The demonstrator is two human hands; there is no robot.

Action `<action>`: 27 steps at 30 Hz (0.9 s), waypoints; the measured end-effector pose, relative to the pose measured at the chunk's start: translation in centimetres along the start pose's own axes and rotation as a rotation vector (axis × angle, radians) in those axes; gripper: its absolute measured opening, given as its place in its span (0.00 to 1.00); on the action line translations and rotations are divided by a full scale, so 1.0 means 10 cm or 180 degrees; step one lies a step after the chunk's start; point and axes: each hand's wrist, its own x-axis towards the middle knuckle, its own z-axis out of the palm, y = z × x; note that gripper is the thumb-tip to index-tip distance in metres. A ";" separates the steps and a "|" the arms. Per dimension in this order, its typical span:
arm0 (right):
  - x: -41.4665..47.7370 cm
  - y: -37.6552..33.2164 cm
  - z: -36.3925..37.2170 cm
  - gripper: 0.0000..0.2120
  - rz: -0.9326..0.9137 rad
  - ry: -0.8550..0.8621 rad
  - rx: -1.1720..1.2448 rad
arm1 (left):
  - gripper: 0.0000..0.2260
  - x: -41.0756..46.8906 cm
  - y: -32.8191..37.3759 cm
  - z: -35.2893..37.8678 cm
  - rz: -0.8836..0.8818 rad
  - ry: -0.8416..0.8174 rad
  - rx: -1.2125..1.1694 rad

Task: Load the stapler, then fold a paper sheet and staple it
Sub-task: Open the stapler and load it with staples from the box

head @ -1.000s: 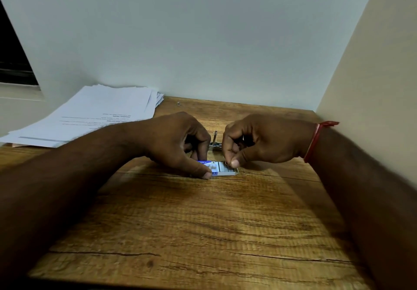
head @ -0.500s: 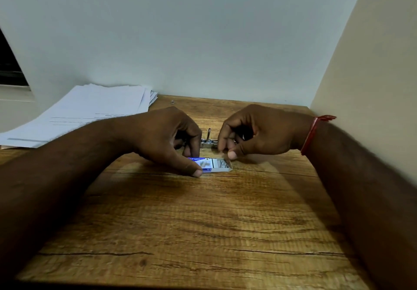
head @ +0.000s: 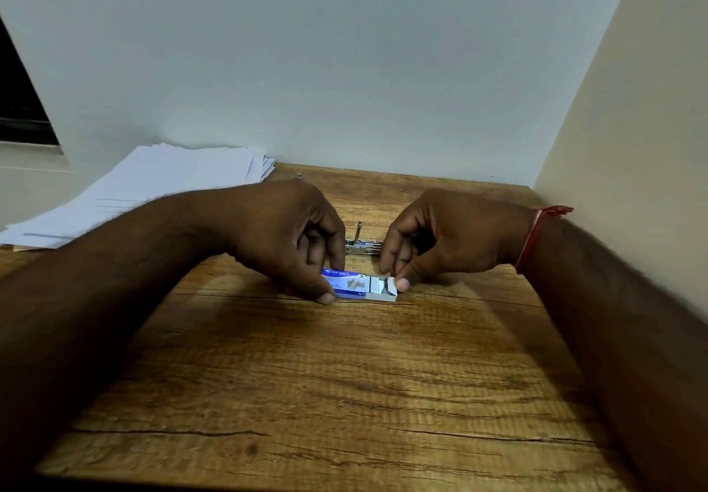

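A small blue and white staple box (head: pixel 354 285) lies on the wooden table (head: pixel 344 376) between my hands. My left hand (head: pixel 285 237) pinches its blue sleeve between thumb and fingers. My right hand (head: pixel 440 240) pinches the white end flap of the inner tray (head: pixel 381 288), which is slid partly out to the right and shows staples inside. Just behind the box lies the metal stapler (head: pixel 362 244), opened, mostly hidden by my hands. A stack of white paper sheets (head: pixel 153 189) rests at the back left of the table.
A pale wall runs along the table's far edge and another stands close on the right. A dark window opening (head: pixel 19 108) is at the far left. Bare wood stretches in front of my hands.
The inner tray has slid a little further out to the right under my right hand. My left hand still holds the sleeve in place.
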 end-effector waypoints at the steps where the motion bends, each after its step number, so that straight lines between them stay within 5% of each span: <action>1: 0.00 -0.01 0.01 0.14 -0.0012 0.0026 -0.0006 | 0.15 0.00 0.00 0.00 -0.0011 0.0001 0.0000; 27: 0.02 -0.10 0.09 0.08 -0.0389 0.0133 0.0029 | 0.15 0.04 -0.04 0.03 0.0045 -0.0021 -0.0204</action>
